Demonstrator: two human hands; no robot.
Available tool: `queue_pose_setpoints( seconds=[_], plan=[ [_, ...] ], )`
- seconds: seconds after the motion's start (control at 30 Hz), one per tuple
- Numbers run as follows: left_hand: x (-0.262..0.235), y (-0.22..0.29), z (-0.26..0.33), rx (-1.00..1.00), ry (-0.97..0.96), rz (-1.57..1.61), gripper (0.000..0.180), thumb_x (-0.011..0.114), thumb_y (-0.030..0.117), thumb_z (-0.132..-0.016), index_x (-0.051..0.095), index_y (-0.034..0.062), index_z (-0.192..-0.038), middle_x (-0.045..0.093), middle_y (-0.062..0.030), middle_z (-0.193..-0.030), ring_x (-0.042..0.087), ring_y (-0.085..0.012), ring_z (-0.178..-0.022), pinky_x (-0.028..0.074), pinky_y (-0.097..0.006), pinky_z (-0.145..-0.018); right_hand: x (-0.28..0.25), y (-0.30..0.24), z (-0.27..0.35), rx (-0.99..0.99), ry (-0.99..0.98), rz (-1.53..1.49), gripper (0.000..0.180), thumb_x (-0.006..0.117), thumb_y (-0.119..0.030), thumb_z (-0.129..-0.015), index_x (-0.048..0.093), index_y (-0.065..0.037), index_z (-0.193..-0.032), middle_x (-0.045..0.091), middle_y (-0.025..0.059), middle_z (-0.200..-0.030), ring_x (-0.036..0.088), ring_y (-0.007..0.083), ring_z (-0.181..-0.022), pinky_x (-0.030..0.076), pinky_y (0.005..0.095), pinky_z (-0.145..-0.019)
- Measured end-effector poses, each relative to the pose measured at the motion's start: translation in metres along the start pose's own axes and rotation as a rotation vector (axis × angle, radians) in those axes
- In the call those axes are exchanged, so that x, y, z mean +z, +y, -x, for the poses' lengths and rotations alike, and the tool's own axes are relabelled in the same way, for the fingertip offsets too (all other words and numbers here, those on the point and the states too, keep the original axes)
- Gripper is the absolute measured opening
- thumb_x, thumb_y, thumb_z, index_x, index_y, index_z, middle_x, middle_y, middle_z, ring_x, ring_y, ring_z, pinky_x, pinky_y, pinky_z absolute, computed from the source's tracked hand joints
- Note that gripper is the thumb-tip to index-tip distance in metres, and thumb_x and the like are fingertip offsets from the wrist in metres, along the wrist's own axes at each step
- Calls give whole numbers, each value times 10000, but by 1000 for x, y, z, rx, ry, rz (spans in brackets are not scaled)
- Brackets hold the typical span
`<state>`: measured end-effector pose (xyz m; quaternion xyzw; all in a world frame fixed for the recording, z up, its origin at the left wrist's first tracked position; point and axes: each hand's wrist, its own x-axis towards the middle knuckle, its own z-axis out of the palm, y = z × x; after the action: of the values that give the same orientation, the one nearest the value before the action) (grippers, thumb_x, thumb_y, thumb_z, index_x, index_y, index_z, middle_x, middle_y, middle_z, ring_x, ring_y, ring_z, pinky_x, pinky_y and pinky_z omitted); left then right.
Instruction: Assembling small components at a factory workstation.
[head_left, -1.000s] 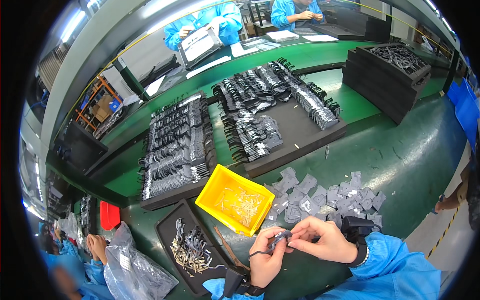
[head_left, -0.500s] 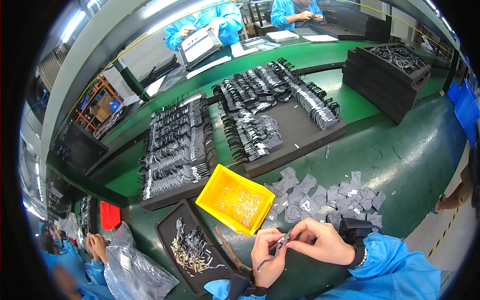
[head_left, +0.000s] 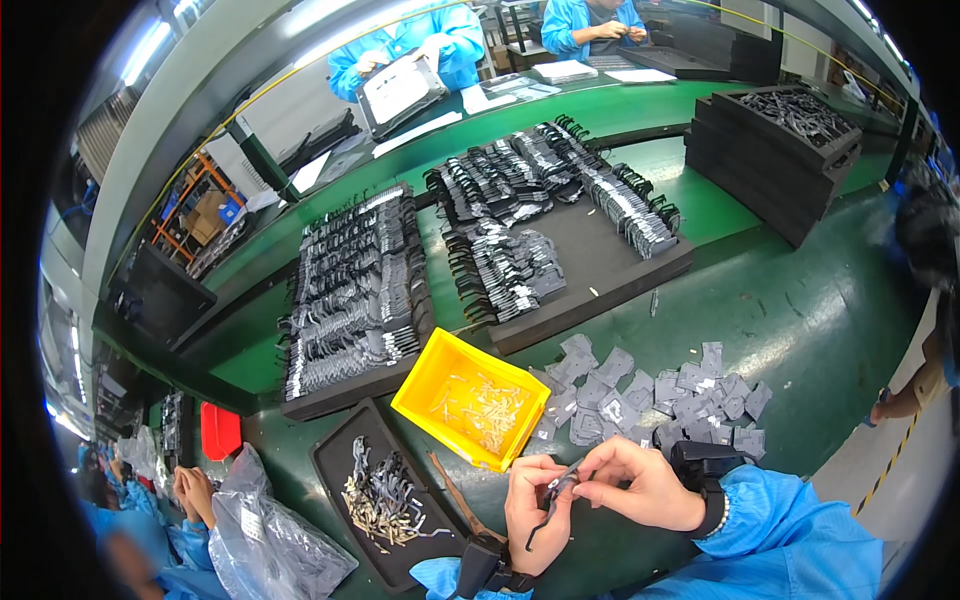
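Just right of the yellow bin, my left hand is closed around a small dark part with a bent thin arm that hangs below its fingers. Pinched fingers of my right hand meet the upper end of the same part, and the fingertips hide some of it. Beyond my hands lies a loose pile of flat grey plates. Several small pale pieces rest in the yellow bin. Left of my left hand, a black tray carries dark bent arms and brass-coloured pins.
Two black foam trays bear rows of dark parts with curved arms. Stacked black trays stand far right. A red container, clear plastic bag and brown strip lie leftward. Other people sit across and at left.
The held part has turned slightly, its bent arm now hanging more steeply below my left hand. Both hands stay nearly in place. A dark blurred shape has come in at the right edge.
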<state>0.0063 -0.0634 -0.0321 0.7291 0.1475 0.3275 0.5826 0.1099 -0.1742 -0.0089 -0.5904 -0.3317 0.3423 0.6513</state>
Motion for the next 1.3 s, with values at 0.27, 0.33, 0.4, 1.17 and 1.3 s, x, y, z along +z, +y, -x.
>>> queue_pose_setpoints(
  seconds=[0.27,0.33,0.4,1.17,1.3],
  plan=[
    [-3,8,-2,-267,-93,196,138,497,12,-876,478,-3,-1012,486,-78,-900,506,-80,-655,431,-205,-580,-3,-8,-6,-379,70,445,135,651,-30,-755,598,-22,-878,605,77,-802,621,175,-675,498,263,-575],
    [-4,5,-1,-237,-144,136,165,482,29,-889,479,-4,-1051,497,-71,-870,505,-76,-656,427,-204,-576,-3,-9,-6,-422,103,524,156,659,-20,-727,604,-25,-873,604,81,-808,620,219,-692,503,275,-580],
    [-4,3,-1,-262,-165,229,197,476,46,-898,479,7,-1091,509,-51,-792,492,-70,-653,412,-200,-569,-4,-8,-6,-436,117,549,157,660,-21,-725,605,-27,-872,605,79,-812,620,218,-688,503,276,-577],
    [-12,5,5,-435,-146,501,179,464,32,-891,511,37,-1064,497,-4,-800,442,-59,-670,362,-180,-602,1,-13,-11,-468,35,497,123,666,13,-705,634,-20,-819,616,90,-755,611,210,-635,490,287,-543],
    [5,-5,-9,-247,-197,442,174,466,20,-871,511,30,-1039,500,-22,-934,464,-80,-759,391,-206,-679,-7,-11,-10,-444,108,639,137,671,50,-677,619,-15,-786,618,103,-740,588,204,-631,459,279,-562]
  ],
)
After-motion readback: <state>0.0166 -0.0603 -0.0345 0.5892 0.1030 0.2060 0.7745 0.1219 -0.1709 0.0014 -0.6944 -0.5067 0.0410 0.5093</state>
